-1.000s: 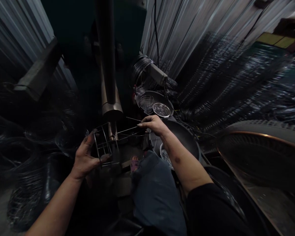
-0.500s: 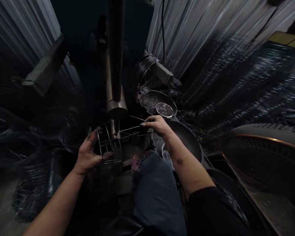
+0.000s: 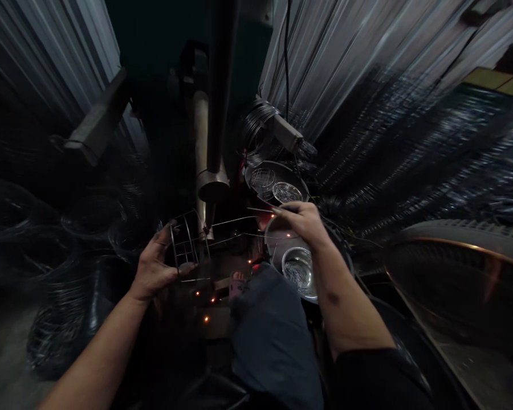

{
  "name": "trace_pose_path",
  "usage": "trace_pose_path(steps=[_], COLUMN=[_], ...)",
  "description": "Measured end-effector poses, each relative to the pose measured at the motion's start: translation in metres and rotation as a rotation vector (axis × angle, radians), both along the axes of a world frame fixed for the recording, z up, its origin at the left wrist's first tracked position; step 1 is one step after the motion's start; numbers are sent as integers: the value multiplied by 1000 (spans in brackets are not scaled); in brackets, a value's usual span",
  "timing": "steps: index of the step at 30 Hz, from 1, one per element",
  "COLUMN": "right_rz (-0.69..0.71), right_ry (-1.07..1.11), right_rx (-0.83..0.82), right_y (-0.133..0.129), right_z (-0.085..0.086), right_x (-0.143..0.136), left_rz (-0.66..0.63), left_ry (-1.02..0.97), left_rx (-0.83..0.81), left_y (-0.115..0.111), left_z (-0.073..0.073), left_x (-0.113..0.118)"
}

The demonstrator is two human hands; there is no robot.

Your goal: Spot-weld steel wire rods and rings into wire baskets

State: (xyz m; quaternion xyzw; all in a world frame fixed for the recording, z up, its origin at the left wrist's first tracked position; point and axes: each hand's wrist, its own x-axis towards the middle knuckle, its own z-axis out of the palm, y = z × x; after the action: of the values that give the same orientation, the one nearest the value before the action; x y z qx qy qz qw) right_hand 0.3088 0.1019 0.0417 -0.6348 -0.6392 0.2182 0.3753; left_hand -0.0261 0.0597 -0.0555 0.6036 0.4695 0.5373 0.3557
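With the machine's metal tip (image 3: 204, 221) taken as the hub of the dial, the wire frame (image 3: 190, 251) is held at 8 to 9 o'clock by the left hand (image 3: 159, 263), its fingers and thumb clamped on the outer wires. Thin wires are seen running past the tip towards 3 o'clock, though whether the tip is touched by them cannot be told in this light. At 3 o'clock a thin rod (image 3: 257, 209) is pinched between the fingers of the right hand (image 3: 304, 223), well apart from the frame.

Glowing sparks (image 3: 206, 319) are scattered at 6 o'clock, with more near 3 o'clock, close to the right hand. Because both hands are bare, skin could be burned by flying sparks or by wire left hot near the tip. The foot (image 3: 237, 277) at 5 o'clock is only partly covered, and the trouser leg (image 3: 273, 336) beside it could be singed.

Since the frame is gripped at one end only, it could be tilted or twisted, and the wires brought out of line. The rod, held by its end, could be let slip into the metal bowl (image 3: 310, 266) near 4 o'clock, where it would be lost among loose pieces.
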Motion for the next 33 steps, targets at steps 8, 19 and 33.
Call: trace_pose_path(steps=[8,19,33], right_rz=[357,416,444], right_ry=[-22,208,237], right_rx=[-86,-137,-85], right_y=[-11,13,21], right_z=[5,-15,-14], right_x=[-47,-65,-67], left_rz=[49,45,36], left_ry=[5,-48,-181], left_rx=[-16,-72,-180], left_y=[5,9,14], left_z=[-5,-6,-5], left_x=[5,4,6])
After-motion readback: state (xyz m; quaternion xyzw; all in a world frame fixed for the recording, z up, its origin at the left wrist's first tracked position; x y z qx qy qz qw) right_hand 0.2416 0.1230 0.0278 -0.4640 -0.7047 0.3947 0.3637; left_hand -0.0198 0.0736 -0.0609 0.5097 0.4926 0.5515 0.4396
